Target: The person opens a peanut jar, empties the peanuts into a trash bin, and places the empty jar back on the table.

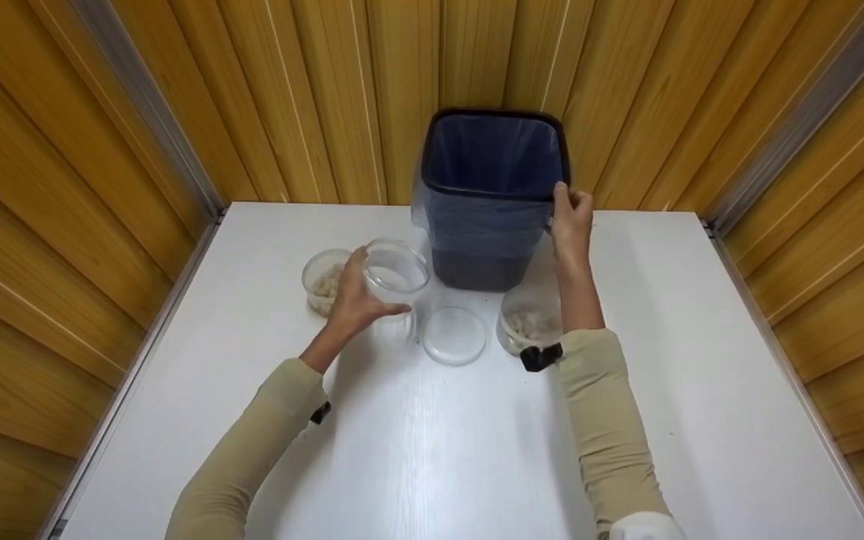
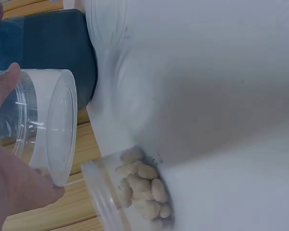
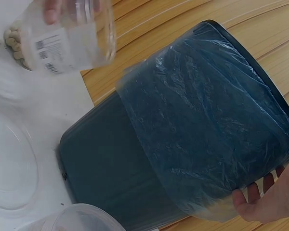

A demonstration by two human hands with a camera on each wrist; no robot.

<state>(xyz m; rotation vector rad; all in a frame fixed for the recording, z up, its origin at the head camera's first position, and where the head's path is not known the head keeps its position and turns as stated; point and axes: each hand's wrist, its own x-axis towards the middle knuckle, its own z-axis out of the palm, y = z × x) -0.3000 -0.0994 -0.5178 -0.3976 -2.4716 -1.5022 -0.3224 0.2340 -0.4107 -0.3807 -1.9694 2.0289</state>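
Observation:
My left hand point(image 1: 357, 300) grips a clear plastic tub point(image 1: 402, 274) by its side, thumb and fingers spread around the wall. The tub hangs over the table to the left of the bin, and no contents show through it. A barcode label point(image 3: 50, 53) is on its side in the right wrist view. My right hand point(image 1: 573, 225) holds the front right corner of a dark bin point(image 1: 481, 268), thumb at the black rim point(image 1: 492, 193). A thin blue bag point(image 3: 202, 125) lines the bin and folds down over its outside.
Behind my left hand stands a clear tub point(image 2: 130, 192) of tan, peanut-like pieces. Another such tub point(image 1: 526, 322) stands under my right forearm, partly hidden. Between them a clear round lid point(image 1: 454, 335) lies on the white table point(image 1: 417, 465). Wood-patterned walls point(image 1: 312, 97) enclose the table.

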